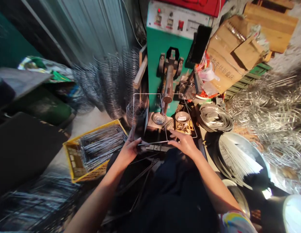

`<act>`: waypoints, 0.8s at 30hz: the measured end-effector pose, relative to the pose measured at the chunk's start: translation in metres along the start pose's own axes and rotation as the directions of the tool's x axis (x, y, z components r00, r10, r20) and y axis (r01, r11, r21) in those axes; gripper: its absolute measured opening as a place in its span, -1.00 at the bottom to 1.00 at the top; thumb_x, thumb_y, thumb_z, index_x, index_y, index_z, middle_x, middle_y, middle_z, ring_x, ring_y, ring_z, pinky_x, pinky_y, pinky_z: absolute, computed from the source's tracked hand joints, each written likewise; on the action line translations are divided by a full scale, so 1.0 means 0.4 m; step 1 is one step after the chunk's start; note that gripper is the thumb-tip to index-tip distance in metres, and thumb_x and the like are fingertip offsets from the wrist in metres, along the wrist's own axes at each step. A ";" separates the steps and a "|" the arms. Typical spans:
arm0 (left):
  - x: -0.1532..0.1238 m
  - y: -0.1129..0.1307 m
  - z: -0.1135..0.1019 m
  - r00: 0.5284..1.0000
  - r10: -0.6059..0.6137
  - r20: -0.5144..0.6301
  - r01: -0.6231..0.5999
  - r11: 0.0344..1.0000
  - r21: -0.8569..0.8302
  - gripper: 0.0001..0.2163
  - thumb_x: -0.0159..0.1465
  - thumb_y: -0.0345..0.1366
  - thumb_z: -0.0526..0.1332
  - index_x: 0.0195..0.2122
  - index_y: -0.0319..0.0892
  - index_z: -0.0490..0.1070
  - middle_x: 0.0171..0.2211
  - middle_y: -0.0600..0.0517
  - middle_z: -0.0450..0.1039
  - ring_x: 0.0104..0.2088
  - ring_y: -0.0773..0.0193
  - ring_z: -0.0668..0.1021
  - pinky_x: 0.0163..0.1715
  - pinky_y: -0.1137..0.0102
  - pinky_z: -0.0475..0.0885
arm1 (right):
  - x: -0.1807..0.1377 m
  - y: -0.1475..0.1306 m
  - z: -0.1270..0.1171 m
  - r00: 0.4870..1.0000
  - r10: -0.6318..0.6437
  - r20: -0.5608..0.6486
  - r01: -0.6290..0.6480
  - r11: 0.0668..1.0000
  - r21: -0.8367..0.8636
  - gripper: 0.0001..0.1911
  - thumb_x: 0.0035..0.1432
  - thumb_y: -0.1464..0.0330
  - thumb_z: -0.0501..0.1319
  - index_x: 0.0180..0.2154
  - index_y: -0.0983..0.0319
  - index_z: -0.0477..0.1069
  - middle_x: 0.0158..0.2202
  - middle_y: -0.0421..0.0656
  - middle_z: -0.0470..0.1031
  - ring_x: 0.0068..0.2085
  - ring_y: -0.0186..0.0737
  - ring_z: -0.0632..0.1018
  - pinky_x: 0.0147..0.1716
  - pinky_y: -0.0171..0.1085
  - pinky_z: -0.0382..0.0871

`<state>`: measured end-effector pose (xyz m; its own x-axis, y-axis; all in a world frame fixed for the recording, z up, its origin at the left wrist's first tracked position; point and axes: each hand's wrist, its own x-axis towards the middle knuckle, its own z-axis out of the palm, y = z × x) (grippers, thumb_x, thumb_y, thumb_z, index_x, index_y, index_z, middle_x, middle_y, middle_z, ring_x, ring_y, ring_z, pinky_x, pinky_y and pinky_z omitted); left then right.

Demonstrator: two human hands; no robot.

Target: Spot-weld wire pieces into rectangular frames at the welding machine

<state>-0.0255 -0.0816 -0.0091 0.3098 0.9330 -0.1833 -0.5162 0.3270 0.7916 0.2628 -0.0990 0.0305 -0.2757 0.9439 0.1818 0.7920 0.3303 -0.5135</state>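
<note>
My left hand [129,149] and my right hand [184,142] both grip the near side of a thin rectangular wire frame [146,94], which stands upright in front of a green welding machine [172,42]. The frame's far edge reaches up near the machine's dark electrode arm [168,82]. Two small metal bowls [159,118] sit on the machine's ledge just beyond the frame. More thin wires lie across my lap under my hands.
A yellow crate [75,161] of wire pieces sits at my left. Coiled wire springs [111,81] stand behind it. Wire coils [214,118] and a round pan of straight rods [237,158] lie at my right. Cardboard boxes [228,55] lean beside the machine.
</note>
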 end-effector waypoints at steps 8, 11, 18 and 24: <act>0.257 0.064 -0.030 0.990 0.119 0.071 -0.122 0.992 0.044 -0.07 0.28 -0.38 0.26 0.44 0.09 -0.44 -0.45 0.04 0.57 -0.51 0.17 0.64 -0.55 0.43 0.50 | 0.266 0.129 -0.033 0.992 -0.083 -0.098 0.074 0.992 -0.099 -0.51 0.22 0.14 0.30 0.12 0.23 0.46 -0.16 -0.04 0.63 -0.17 -0.05 0.62 -0.12 -0.18 0.45; 0.276 0.069 -0.026 0.989 0.135 0.055 -0.137 0.990 0.032 -0.07 0.29 -0.38 0.26 0.44 0.08 -0.47 -0.42 0.01 0.59 -0.52 0.17 0.64 -0.55 0.43 0.49 | 0.292 0.147 -0.030 0.987 -0.090 -0.131 0.077 0.992 -0.099 -0.50 0.22 0.12 0.31 0.10 0.25 0.47 -0.15 -0.01 0.63 -0.16 -0.04 0.62 -0.12 -0.18 0.44; 0.301 0.076 -0.018 0.991 0.131 0.039 -0.130 0.991 -0.023 -0.09 0.30 -0.40 0.23 0.44 0.03 -0.47 -0.42 -0.04 0.61 -0.57 0.19 0.61 -0.60 0.43 0.48 | 0.318 0.157 -0.028 0.973 -0.133 -0.188 0.110 0.986 -0.129 -0.46 0.26 0.06 0.24 0.11 0.29 0.46 -0.12 0.05 0.61 -0.12 0.02 0.61 -0.09 -0.15 0.43; 0.315 0.086 -0.025 0.988 0.147 0.045 -0.146 0.989 -0.027 -0.15 0.30 -0.43 0.22 0.45 -0.07 -0.36 -0.44 -0.01 0.60 -0.57 0.21 0.61 -0.59 0.44 0.50 | 0.340 0.156 -0.030 0.971 -0.134 -0.200 0.099 0.979 -0.178 -0.49 0.29 0.03 0.19 0.07 0.25 0.49 -0.20 0.00 0.62 -0.19 -0.04 0.61 -0.17 -0.22 0.41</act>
<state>-0.0124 0.0487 -0.0107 0.2660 0.9632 -0.0386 -0.5771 0.1912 0.7940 0.2813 0.0499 0.0331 -0.2652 0.8712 0.4131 0.8451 0.4163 -0.3355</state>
